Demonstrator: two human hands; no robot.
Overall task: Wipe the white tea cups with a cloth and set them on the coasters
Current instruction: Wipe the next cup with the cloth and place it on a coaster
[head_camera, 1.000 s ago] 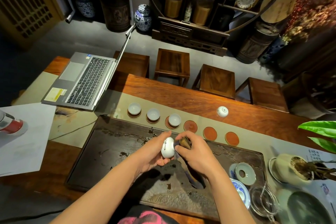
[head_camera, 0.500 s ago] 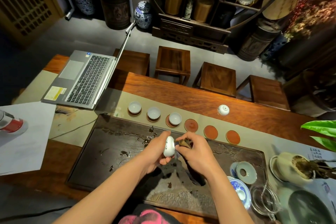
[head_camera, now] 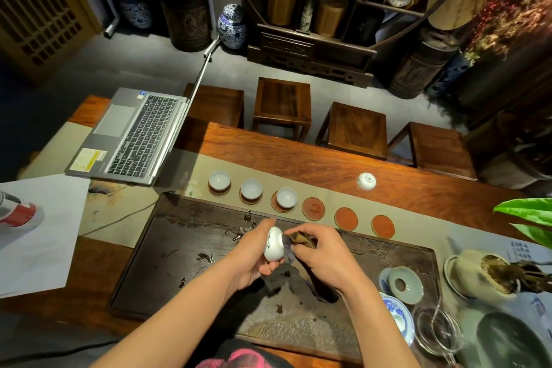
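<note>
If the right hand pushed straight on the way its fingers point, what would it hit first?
The right hand points left, its cloth at the cup's mouth. It would likely meet the white cup held by the left hand first.

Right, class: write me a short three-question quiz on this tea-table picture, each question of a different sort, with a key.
1. True or false: the left hand grips a white tea cup above the dark tea tray.
2. How many red coasters in the row hold no cup? A) one B) three C) five
3. Fill in: the right hand presses a folded ____ against the held cup.

Key
1. True.
2. B: three bare coasters lie right of three filled ones.
3. Cloth.
</note>
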